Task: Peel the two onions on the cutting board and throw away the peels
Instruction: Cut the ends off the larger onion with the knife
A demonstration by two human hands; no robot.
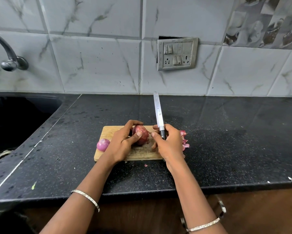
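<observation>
The bangle on your left wrist sits nearest; beyond it your left hand curls round the unpeeled onion over the cutting board. Your right hand grips the knife handle, blade up, just beside it. Expect a firm, light bulb with brittle, slippery skin: pinch a loose edge at the end. The peeled onion lies left of your left hand, peels right of your right.

Wooden cutting board — matt, scored, polished black speckled stone countertop, glossy marble-veined wall tiles, knife — shiny metal blade, black handle, dry papery red onion skin, brushed-metal switch plate.
</observation>
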